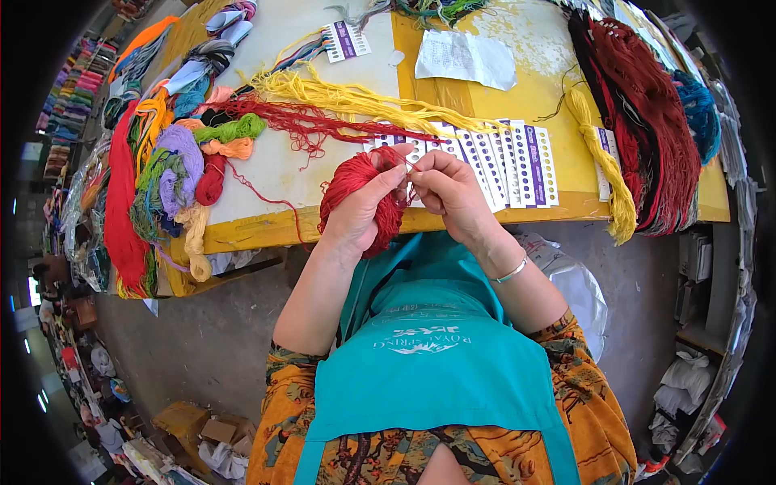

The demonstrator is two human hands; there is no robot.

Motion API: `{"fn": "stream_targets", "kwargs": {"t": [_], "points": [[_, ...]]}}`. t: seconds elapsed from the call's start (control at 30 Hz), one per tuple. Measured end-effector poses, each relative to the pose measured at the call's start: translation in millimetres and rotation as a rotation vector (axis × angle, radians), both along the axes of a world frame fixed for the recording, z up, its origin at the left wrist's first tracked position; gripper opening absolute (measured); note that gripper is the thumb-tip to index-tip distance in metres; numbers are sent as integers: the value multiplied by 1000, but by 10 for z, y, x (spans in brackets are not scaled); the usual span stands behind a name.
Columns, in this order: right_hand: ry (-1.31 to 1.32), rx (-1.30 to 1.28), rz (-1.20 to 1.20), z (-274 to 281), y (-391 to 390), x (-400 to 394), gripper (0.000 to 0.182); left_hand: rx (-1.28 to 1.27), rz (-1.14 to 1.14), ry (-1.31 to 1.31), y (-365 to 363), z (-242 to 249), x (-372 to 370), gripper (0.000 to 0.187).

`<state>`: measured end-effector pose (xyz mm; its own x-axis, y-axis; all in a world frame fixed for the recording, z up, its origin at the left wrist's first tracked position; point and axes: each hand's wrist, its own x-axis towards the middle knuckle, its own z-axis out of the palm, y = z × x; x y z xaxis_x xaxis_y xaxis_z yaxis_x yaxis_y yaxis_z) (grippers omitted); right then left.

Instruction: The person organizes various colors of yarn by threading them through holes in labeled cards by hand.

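Note:
In the head view, my left hand (368,202) is closed around a thick bundle of red thread (345,187) at the table's front edge. My right hand (447,190) pinches close beside it, fingertips together at a strand of the red thread. The two hands nearly meet at the fingertips. Just beyond them lies a row of white punched thread cards (529,166) with purple print. Loose red strands (299,120) and a long yellow skein (347,99) stretch across the table behind my hands.
Colourful skeins (179,166) pile up at the table's left. Dark red and black hanks (647,113) and a yellow hank (602,162) hang over the right front edge. A creased paper sheet (465,58) and a card with threads (347,40) lie farther back.

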<state>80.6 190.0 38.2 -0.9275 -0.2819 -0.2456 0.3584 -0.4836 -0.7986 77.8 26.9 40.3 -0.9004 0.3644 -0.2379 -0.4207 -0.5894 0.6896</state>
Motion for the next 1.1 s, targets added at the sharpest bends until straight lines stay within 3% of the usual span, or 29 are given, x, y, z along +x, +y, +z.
{"fn": "stream_targets", "kwargs": {"t": [0.27,0.37,0.43,0.5,0.57,0.63,0.67,0.7,0.73,0.77,0.8,0.87,0.9,0.97,1.1], "points": [[2,30,-43,9,-7,1,6,-78,20,1,-1,12,22,32],[-86,-85,-77,30,23,-8,4,-94,31,-27,-4,59,34,32],[-151,-100,118,151,138,-7,3,-84,36,-53,-61,63,16,32],[-138,2,232,180,221,-8,5,68,-276,17,-187,93,-28,34],[243,500,303,295,261,16,10,-161,-300,-28,-260,195,39,18],[304,505,203,250,416,49,12,-253,-406,57,-421,111,35,19],[295,473,157,281,497,84,12,100,-463,127,-560,-91,17,21],[389,212,28,148,527,123,14,456,-513,195,-683,-237,-6,23],[308,-47,-49,153,562,186,16,520,-359,85,-738,-126,41,28],[227,-306,-127,162,591,268,17,743,-347,137,-808,-132,37,31],[148,-385,-237,205,603,364,22,788,-125,66,-893,-114,137,32],[34,-797,-100,19,910,506,26,753,74,30,-1112,-74,243,32],[-56,-730,-279,97,971,613,29,703,163,15,-1224,-55,303,32],[-1,-619,-355,-62,1363,728,28,622,335,7,-1570,-161,408,29],[-28,-36,-850,-459,2730,1087,33,477,641,0,-2705,-624,696,26]]}}
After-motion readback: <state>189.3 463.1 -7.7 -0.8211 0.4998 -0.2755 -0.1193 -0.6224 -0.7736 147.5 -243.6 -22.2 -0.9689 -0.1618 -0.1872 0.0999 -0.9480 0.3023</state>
